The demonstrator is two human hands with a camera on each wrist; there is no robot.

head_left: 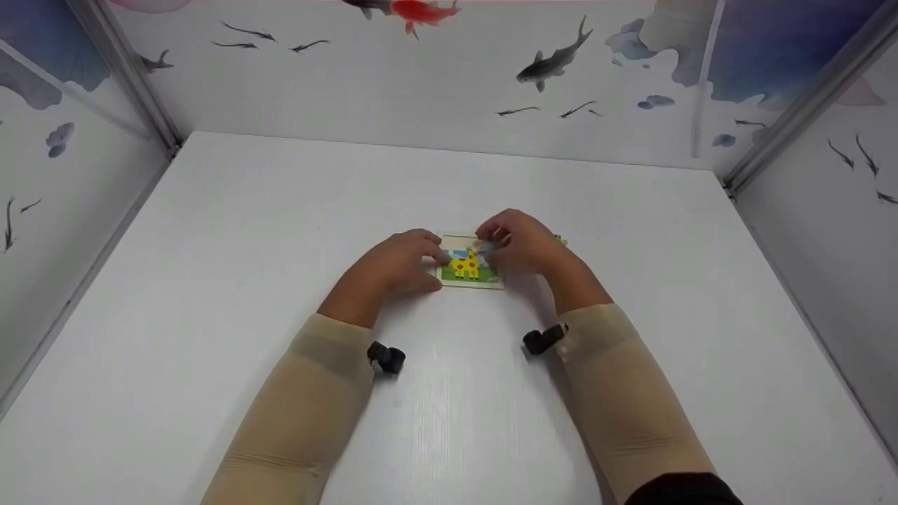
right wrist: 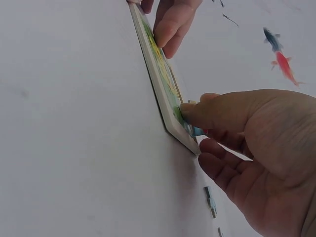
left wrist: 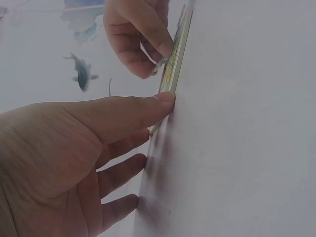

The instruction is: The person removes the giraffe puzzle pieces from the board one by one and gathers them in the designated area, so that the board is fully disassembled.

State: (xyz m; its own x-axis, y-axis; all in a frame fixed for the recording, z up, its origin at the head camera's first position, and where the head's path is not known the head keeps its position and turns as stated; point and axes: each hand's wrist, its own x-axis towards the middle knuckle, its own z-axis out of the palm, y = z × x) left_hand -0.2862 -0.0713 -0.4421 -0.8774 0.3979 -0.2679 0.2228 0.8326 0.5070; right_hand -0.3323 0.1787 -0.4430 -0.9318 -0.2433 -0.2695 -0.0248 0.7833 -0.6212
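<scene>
A small giraffe jigsaw puzzle (head_left: 465, 267) lies flat in a pale wooden tray (head_left: 471, 285), a bare strip showing along its far side. At the tray's left side, my left hand (head_left: 405, 262) steadies it, thumb at the near corner and a fingertip on the picture. My right hand (head_left: 523, 243) is over the right side. Between its thumb and fingers it pinches a small puzzle piece (left wrist: 160, 65), mostly covered by the fingers. In the right wrist view a bit of blue (right wrist: 198, 131) shows under the right thumb (right wrist: 190, 110).
A loose puzzle piece (head_left: 560, 239) lies just beyond my right hand, partly hidden by it. In the right wrist view, loose pieces (right wrist: 211, 201) lie on the white table (head_left: 435, 421). Panels with painted fish (head_left: 554, 66) enclose the table's back and sides.
</scene>
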